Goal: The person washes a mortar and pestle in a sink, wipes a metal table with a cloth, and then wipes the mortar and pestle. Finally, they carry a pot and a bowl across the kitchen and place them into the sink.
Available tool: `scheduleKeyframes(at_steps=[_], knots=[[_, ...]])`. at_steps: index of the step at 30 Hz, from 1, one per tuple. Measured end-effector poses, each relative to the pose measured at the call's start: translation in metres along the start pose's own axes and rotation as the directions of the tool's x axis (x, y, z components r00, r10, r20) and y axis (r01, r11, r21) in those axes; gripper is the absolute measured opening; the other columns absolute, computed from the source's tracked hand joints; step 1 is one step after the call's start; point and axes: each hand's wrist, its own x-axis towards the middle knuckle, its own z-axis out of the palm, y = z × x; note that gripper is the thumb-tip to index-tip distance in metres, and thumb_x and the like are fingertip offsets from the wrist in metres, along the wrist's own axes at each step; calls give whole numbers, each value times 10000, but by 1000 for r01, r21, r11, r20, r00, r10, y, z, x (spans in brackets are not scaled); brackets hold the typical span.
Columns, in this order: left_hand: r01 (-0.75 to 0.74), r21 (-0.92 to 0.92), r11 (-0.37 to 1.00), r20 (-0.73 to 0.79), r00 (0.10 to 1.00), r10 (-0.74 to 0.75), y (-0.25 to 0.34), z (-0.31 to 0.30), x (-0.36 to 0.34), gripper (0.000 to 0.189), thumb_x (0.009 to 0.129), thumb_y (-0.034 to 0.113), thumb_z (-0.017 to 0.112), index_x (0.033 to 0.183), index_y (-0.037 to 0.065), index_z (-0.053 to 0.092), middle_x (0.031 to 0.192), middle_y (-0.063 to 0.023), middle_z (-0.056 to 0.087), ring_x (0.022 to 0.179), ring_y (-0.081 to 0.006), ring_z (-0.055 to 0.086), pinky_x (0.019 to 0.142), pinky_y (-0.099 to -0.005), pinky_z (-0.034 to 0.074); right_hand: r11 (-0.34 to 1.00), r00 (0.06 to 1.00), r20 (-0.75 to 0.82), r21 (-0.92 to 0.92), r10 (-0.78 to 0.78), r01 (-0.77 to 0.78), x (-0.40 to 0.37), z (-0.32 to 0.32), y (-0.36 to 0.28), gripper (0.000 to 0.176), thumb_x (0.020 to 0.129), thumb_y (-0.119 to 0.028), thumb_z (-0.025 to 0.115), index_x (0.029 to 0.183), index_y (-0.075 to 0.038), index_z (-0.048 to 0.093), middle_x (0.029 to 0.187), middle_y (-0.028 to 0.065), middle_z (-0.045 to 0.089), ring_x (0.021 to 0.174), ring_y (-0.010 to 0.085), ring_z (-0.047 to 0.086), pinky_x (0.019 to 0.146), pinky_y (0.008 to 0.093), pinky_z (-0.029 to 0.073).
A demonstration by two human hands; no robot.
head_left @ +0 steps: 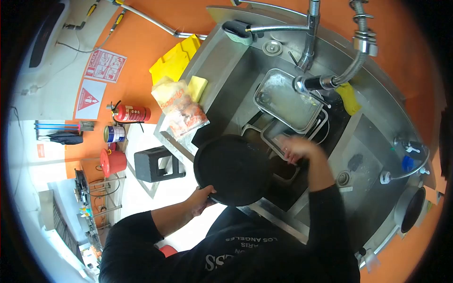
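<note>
Pan point(232, 170): hold steady beside sink point(227, 87), left fingers point(208, 190) gripping the edge near seven o'clock; right fingers point(290, 153) blurred at two o'clock, grip impossible to tell.

At the steel sink point(230, 81), the left hand point(201, 200) is gripping a black pan point(232, 170); the blurred right hand point(296, 149) is hovering above metal trays point(279, 120) inside, and a plastic bag point(175, 106) is lying on the sink's left ledge.

The round pan point(233, 170) is coloured black, the cylindrical extinguisher point(132, 113) red; the black fabric shirt point(278, 264) is printed with pale lettering point(250, 245).
</note>
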Motion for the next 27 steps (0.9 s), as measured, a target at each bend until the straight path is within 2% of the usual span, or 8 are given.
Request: scheduleKeyframes(at_steps=[1, 4, 6, 10, 13, 19, 21, 27], knots=[[-19, -11, 1000, 3, 1000, 19, -2, 0, 0, 608, 793, 121, 544, 1294, -39, 238, 1242, -207, 431, 1056, -283, 570, 975, -350, 473, 990, 993, -33, -90, 110, -113, 0, 34, -6, 681, 907, -591, 396, 1124, 35, 554, 935, 177, 647, 774, 269, 670, 607, 318, 554], [-65, -30, 997, -25, 998, 64, -14, -5, 0, 623, 794, 117, 551, 1312, -11, 230, 1233, -200, 435, 1091, -283, 547, 987, -363, 464, 997, 997, -38, 21, -72, 73, 49, 87, 27, 674, 899, -575, 440, 1145, 45, 541, 1040, 170, 627, 909, 294, 643, 722, 360, 543], [-99, -66, 993, 14, 995, 100, -24, -10, 4, 628, 793, 118, 556, 1315, -6, 231, 1235, -196, 432, 1096, -283, 540, 988, -371, 459, 627, 982, 144, 778, -125, -34, 63, 108, 33, 562, 895, -450, 551, 1184, 31, 525, 1112, 143, 606, 1024, 285, 590, 839, 385, 488], [-186, -182, 966, 26, 981, 194, -54, -28, 14, 502, 803, 65, 536, 1268, -13, 365, 1181, -171, 504, 1035, -274, 560, 905, -378, 476, 719, 916, -285, 569, -284, 400, 14, 128, 17, 443, 857, -199, 648, 1239, -35, 496, 1120, 102, 595, 1006, 232, 566, 880, 371, 441], [-287, -48, 957, 92, 953, 290, -64, -38, -7, 492, 800, 61, 550, 1259, -21, 393, 1139, -146, 536, 1000, -255, 566, 871, -363, 471, 762, 844, -398, 397, -359, 511, -25, 141, 23, 444, 874, -219, 626, 1250, -32, 480, 1130, 97, 586, 1000, 223, 566, 886, 364, 439], [-438, -126, 890, 216, 863, 456, -78, -16, -54, 547, 821, 85, 585, 1313, -47, 385, 1226, -151, 533, 1127, -269, 521, 982, -370, 407, 793, 764, -522, 243, -379, 559, -105, 162, 55, 571, 893, -322, 589, 1308, 10, 384, 1128, 170, 580, 1043, 247, 558, 907, 370, 433], [-449, -162, 879, 191, 859, 475, -88, -3, -64, 568, 812, 76, 597, 1321, -49, 379, 1263, -162, 516, 1159, -284, 504, 1001, -381, 393, 830, 617, -664, -11, -424, 558, -147, 173, 67, 536, 891, -345, 583, 1252, 20, 427, 1104, 221, 584, 1053, 333, 561, 908, 412, 423], [-476, 12, 879, 456, 785, 419, -130, 33, -65, 536, 784, 51, 617, 1276, -49, 427, 1211, -158, 550, 1101, -284, 546, 1005, -403, 395, 844, 484, -809, -30, -335, 535, -202, 204, 158, 566, 878, -358, 577, 1253, 35, 419, 1173, 279, 537, 1122, 398, 512, 938, 434, 397]])
